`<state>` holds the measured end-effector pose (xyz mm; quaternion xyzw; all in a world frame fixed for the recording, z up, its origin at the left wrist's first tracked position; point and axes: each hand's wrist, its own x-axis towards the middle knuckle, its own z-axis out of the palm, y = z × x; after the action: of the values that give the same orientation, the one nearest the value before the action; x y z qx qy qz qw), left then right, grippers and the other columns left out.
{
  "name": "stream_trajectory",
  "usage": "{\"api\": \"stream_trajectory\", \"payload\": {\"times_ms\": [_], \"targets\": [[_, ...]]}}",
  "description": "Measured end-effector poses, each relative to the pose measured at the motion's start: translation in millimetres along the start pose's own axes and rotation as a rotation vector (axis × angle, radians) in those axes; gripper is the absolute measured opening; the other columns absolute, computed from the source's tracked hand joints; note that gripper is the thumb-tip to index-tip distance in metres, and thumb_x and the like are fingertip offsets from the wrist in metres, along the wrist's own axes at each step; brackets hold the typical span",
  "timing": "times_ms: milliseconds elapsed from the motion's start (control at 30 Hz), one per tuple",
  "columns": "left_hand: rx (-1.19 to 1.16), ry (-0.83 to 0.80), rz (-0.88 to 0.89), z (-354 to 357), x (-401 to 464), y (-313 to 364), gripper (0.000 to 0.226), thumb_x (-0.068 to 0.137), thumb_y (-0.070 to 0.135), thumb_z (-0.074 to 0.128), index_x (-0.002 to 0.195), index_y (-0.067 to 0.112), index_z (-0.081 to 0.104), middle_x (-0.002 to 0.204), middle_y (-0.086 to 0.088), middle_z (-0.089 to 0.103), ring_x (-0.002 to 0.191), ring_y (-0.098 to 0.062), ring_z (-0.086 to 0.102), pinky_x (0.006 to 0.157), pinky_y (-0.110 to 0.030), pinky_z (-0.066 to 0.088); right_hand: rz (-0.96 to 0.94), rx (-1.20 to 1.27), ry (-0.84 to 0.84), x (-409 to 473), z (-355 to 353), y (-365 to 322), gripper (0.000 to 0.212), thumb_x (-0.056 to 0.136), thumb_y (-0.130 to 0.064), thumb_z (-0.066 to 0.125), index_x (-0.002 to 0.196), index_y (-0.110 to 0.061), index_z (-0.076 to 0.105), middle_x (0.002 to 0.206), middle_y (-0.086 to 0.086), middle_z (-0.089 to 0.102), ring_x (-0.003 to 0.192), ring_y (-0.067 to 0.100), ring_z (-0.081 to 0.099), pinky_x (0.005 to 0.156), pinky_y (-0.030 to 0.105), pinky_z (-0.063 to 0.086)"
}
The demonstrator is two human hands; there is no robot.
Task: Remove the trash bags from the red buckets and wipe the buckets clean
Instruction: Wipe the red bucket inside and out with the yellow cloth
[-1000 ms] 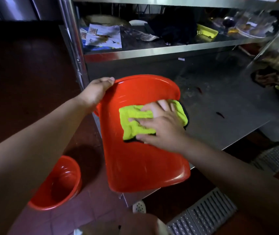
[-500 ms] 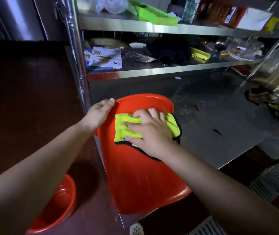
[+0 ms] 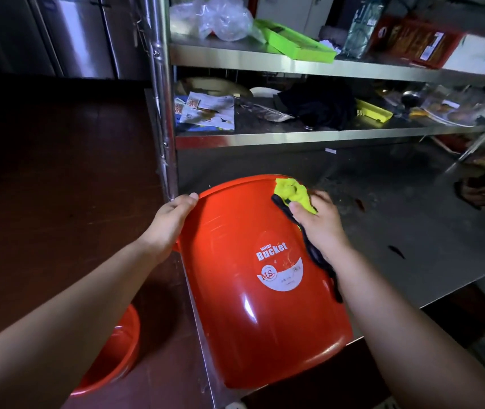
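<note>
Steel shelving (image 3: pixel 294 140) of dull, scuffed metal carries a glossy red plastic bucket (image 3: pixel 244 305) at the front left corner of its lowest shelf, tipped on its side with its long axis running front to back, one round end toward the viewer and the other toward the shelf's back. Left hand (image 3: pixel 170 222) curls its fingers over the far edge, while right hand (image 3: pixel 318 222) pinches a crumpled, fuzzy yellow-green cloth (image 3: pixel 293 191) with dark trim against the upper right wall. A second red bucket (image 3: pixel 111 358) stands open on the floor below left.
</note>
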<state>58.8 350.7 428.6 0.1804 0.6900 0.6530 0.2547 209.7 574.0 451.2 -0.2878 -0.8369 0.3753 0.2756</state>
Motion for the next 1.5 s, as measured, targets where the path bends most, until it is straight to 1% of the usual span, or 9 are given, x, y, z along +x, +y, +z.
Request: {"api": "stream_trajectory", "payload": {"times_ms": [133, 333, 433, 600, 833, 1000, 1133, 1267, 1500], "targets": [[0.107, -0.080, 0.004, -8.2, 2.9, 8.1, 0.026, 0.098, 0.038, 0.042, 0.081, 0.023, 0.054, 0.076, 0.007, 0.056, 0.069, -0.010, 0.053, 0.062, -0.026, 0.045, -0.028, -0.155, 0.025, -3.3, 8.3, -14.1, 0.033, 0.082, -0.041, 0.061, 0.100, -0.014, 0.070, 0.108, 0.000, 0.048, 0.107, 0.023, 0.047, 0.088, 0.029, 0.037], [0.236, -0.140, 0.115, 5.4, 9.1, 37.2, 0.022, 0.099, 0.032, 0.041, 0.104, 0.021, 0.059, 0.098, 0.009, 0.061, 0.093, -0.005, 0.057, 0.082, -0.016, 0.044, -0.238, -0.698, 0.040, -38.8, 36.2, -57.9, 0.052, 0.085, -0.056, 0.050, 0.131, -0.032, 0.052, 0.117, 0.004, 0.046, 0.106, 0.030, 0.040, 0.086, 0.044, 0.039], [0.339, -0.152, 0.170, 12.3, 17.2, 52.9, 0.025, 0.098, 0.031, 0.044, 0.110, 0.015, 0.060, 0.099, 0.008, 0.059, 0.094, -0.004, 0.053, 0.072, -0.006, 0.042, -0.410, -0.802, 0.092, -64.5, 59.6, -73.8, 0.056, 0.074, -0.058, 0.060, 0.124, -0.034, 0.057, 0.107, 0.004, 0.053, 0.095, 0.030, 0.045, 0.074, 0.042, 0.040], [0.391, -0.174, 0.179, 3.5, 25.7, 47.6, 0.029, 0.097, 0.035, 0.042, 0.087, 0.016, 0.061, 0.086, 0.004, 0.059, 0.077, -0.004, 0.052, 0.063, -0.002, 0.040, -0.684, -0.853, -0.021, -80.4, 76.4, -79.5, 0.057, 0.068, -0.057, 0.070, 0.120, -0.037, 0.059, 0.113, -0.001, 0.056, 0.101, 0.026, 0.045, 0.076, 0.043, 0.041], [0.299, -0.149, 0.185, 4.3, 10.4, 35.0, 0.036, 0.098, 0.034, 0.039, 0.078, 0.016, 0.063, 0.064, 0.013, 0.065, 0.061, 0.008, 0.058, 0.061, -0.006, 0.044, -0.410, -0.488, -0.052, -29.6, 39.7, -41.1, 0.047, 0.078, -0.058, 0.047, 0.111, -0.030, 0.067, 0.117, -0.003, 0.052, 0.101, 0.026, 0.045, 0.083, 0.037, 0.042], [0.251, -0.159, 0.166, -3.0, 2.7, 29.2, 0.053, 0.087, 0.053, 0.053, 0.087, 0.002, 0.065, 0.083, -0.017, 0.069, 0.074, -0.017, 0.062, 0.077, -0.042, 0.053, -0.044, -0.060, -0.074, 10.9, 24.9, -13.3, 0.042, 0.084, -0.041, 0.058, 0.090, -0.001, 0.069, 0.098, 0.008, 0.054, 0.088, 0.021, 0.055, 0.071, 0.022, 0.034], [0.153, -0.151, 0.098, 3.8, 4.3, 31.4, 0.038, 0.090, 0.046, 0.055, 0.093, 0.010, 0.069, 0.092, -0.011, 0.073, 0.089, -0.022, 0.069, 0.088, -0.038, 0.051, 0.078, -0.022, -0.092, 20.6, 20.8, -7.8, 0.030, 0.090, -0.030, 0.060, 0.083, -0.002, 0.065, 0.094, 0.014, 0.057, 0.084, 0.025, 0.058, 0.068, 0.028, 0.039], [0.131, -0.185, 0.061, 10.9, 6.7, 37.4, 0.027, 0.095, 0.033, 0.051, 0.097, 0.012, 0.069, 0.094, -0.005, 0.073, 0.087, -0.014, 0.069, 0.085, -0.024, 0.051, 0.002, -0.431, -0.074, 2.3, 29.2, -29.7, 0.044, 0.088, -0.054, 0.048, 0.102, -0.017, 0.067, 0.111, 0.006, 0.050, 0.107, 0.029, 0.045, 0.089, 0.038, 0.040], [0.210, -0.197, 0.092, 34.9, 22.4, 50.1, 0.028, 0.095, 0.031, 0.052, 0.087, 0.010, 0.069, 0.084, 0.001, 0.069, 0.076, -0.007, 0.061, 0.068, -0.011, 0.047, -0.532, -0.929, -0.005, -92.0, 64.1, -60.4, 0.060, 0.073, -0.053, 0.065, 0.129, -0.037, 0.051, 0.114, 0.005, 0.054, 0.101, 0.029, 0.046, 0.082, 0.046, 0.035]]}}
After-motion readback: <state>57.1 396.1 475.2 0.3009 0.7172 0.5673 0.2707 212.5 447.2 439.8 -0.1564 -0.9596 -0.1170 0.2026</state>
